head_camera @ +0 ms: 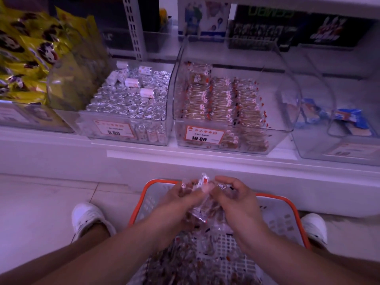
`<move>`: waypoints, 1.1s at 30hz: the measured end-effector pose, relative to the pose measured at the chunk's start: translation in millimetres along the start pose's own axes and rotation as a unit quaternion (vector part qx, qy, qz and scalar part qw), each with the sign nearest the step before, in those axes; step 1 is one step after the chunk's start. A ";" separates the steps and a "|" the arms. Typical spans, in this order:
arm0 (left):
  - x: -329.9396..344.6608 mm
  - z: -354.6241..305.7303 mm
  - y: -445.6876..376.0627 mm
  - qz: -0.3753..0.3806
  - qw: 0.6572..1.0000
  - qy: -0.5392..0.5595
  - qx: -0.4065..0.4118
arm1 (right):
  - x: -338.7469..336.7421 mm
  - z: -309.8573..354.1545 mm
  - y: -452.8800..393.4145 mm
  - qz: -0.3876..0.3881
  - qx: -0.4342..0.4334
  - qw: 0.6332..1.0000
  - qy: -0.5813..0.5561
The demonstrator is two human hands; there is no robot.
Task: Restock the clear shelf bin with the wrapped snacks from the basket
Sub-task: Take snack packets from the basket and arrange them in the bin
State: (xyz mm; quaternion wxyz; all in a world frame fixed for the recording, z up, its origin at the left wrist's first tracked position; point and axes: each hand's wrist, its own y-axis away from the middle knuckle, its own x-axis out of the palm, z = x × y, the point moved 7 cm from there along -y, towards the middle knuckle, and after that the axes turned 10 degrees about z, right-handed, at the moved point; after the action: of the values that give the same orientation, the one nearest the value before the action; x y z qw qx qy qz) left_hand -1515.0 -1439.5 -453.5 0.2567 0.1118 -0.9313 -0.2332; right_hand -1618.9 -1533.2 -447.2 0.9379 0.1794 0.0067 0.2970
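Observation:
A white basket with an orange rim [296, 214] stands on the floor between my feet, with loose wrapped snacks [185, 258] in its near half. Above it, my left hand [181, 199] and my right hand [234, 199] together hold a bunch of clear-wrapped brown snacks [202, 210], fingers curled round it. On the shelf ahead stands the clear shelf bin [285, 103] with a 10.80 price tag [202, 135]. Rows of the same snacks [222, 99] fill its left and middle; its right side is bare.
Left of it, a clear bin [125, 130] holds silver-wrapped sweets, tagged 9.80. Yellow panda bags [26, 56] are at the far left. To the right, clear bins [337, 120] hold blue packets. The white shelf ledge [201, 159] juts out above the basket. My white shoes [88, 219] flank the basket.

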 end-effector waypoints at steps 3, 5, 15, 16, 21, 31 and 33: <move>1.3 1.5 -0.3 -0.011 0.999 -0.002 0.037 | -2.1 4.6 -1.6 -0.005 -0.017 0.999 0.030; -4.0 1.9 -0.5 -0.034 0.998 0.023 0.038 | -0.6 3.8 -5.5 0.013 0.007 0.999 0.031; -27.1 -12.7 -4.1 -0.026 0.997 0.063 0.029 | 1.1 14.6 -13.8 0.159 0.050 0.986 0.016; -27.5 -12.1 -4.3 -0.025 0.997 0.063 0.032 | -0.5 13.5 -14.1 0.150 0.046 0.987 0.015; -25.4 -10.5 -3.6 -0.011 0.997 0.069 0.040 | -3.7 7.9 -14.1 0.104 0.035 0.994 -0.013; -35.3 -17.8 -0.4 -0.097 0.992 0.062 0.050 | -8.5 9.7 -15.4 0.072 0.028 0.997 -0.010; -36.0 -20.5 2.7 -0.126 0.989 0.046 0.063 | -15.8 14.5 -15.3 0.026 0.016 0.999 -0.029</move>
State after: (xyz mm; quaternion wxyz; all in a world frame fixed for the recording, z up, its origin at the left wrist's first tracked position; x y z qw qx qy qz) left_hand -1474.0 -1433.0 -451.9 0.2601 0.2551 -0.9098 -0.1989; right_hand -1621.7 -1558.5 -440.3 0.9268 0.2026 -0.0207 0.3156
